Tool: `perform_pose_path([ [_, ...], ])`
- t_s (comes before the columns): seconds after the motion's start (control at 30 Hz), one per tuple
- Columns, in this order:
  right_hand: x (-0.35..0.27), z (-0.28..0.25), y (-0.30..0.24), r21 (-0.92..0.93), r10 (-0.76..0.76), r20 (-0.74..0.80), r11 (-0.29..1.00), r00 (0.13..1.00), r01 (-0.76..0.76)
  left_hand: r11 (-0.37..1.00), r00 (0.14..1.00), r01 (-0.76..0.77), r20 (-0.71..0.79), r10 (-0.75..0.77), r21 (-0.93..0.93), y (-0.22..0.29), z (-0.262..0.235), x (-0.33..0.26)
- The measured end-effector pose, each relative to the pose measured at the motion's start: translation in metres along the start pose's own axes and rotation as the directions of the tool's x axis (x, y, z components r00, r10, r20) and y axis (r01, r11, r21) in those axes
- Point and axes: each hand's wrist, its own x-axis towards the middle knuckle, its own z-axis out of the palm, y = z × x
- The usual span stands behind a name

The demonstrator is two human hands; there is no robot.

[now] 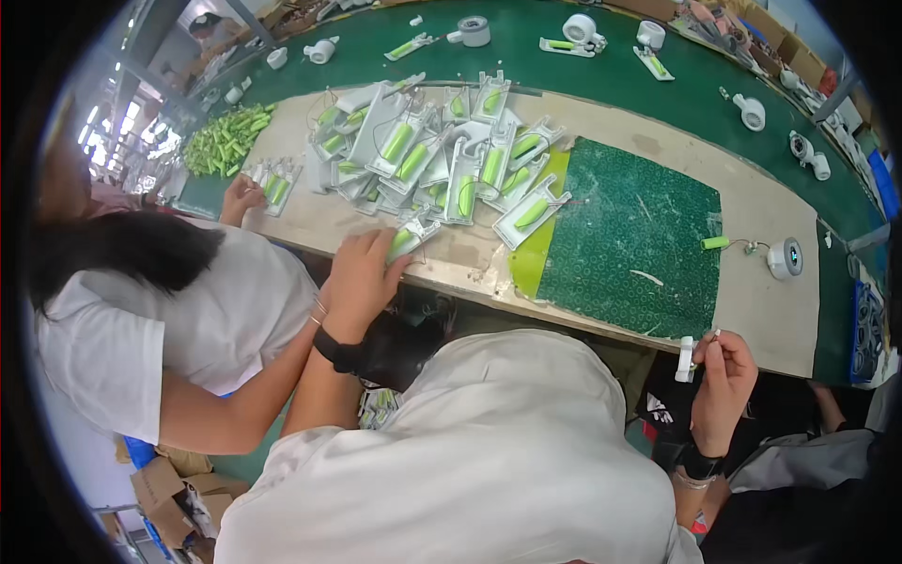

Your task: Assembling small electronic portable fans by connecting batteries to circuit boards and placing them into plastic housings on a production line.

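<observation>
Our loose white cloth shirt [451, 442] fills the lower middle, nearest to us. Just beyond it, toward the left, our left hand [362, 273] has its thumb and fingers closed around a shallow white plastic casing with a bright green cylinder in it [413, 235], at the front edge of the beige work board [601, 113]. Well apart on the right, our right hand [723, 371] pinches a small white plastic part [685, 362] near that same edge; its details are too small for us to tell.

Behind the held casing we see a jumbled heap of similar white casings with green cylinders [399, 141]. Right of the heap lie a yellow-green sheet [531, 268] and a dark green speckled mat [639, 235], then a single green cylinder [715, 242] wired toward a round white device with a dark display [785, 258].

To our left, a co-worker's hand [242, 197] touches more casings, near a pile of loose green cylinders [225, 141]. Farther back, round white units [752, 113] stand spaced along a green surface [357, 70].
</observation>
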Motion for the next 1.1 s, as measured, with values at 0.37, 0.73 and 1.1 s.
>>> perform_pose_path([
  [0.37,0.015,0.011,-0.011,-0.004,0.067,-0.015,0.998,0.998,-0.067,0.997,0.966,-0.014,-0.257,0.034,0.077,0.075,-0.014,0.125],
  [0.73,0.049,0.0,-0.004,0.128,0.135,0.055,0.982,0.989,-0.141,0.948,0.929,-0.316,-0.215,0.301,-0.037,0.148,-0.125,0.178],
  [1.1,0.126,-0.016,-0.013,-0.013,0.173,0.176,0.985,0.969,-0.173,0.47,0.727,0.243,0.48,0.49,-0.848,0.354,0.074,0.439],
])
